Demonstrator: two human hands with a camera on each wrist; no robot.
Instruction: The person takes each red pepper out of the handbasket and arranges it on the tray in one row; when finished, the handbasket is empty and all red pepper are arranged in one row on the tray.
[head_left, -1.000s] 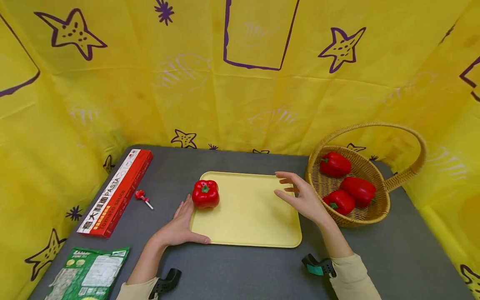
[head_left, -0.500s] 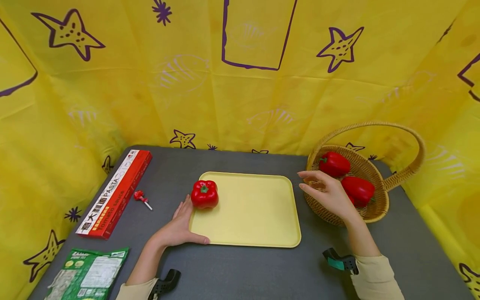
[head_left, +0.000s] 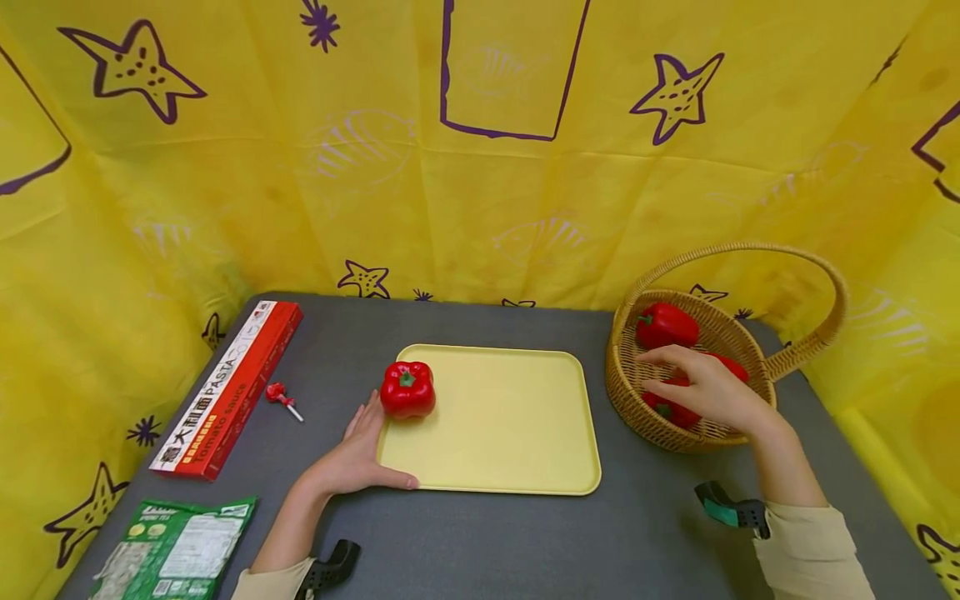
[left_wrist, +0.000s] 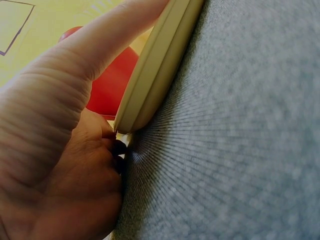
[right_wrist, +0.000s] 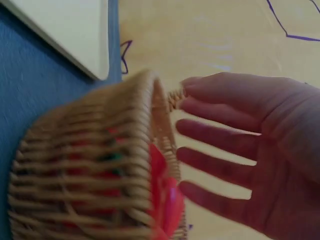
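Observation:
My left hand rests at the near left corner of a yellow tray, its fingers along the left side and its thumb at the front edge. Beside those fingers, a red bell pepper stands on the tray with its green stem up. Over the wicker basket, my right hand hovers with fingers spread apart and nothing held, as the right wrist view confirms. Inside the basket lie a red bell pepper at the back and two more, partly hidden under the hand.
On the left of the grey table lie a red and white pasta box, a red lollipop and a green packet. The basket's tall handle arches above it. A yellow patterned cloth hangs behind the table.
My right hand has moved right, from above the tray's right edge to over the basket, covering some of the peppers there. The left hand, tray and its pepper have stayed in place.

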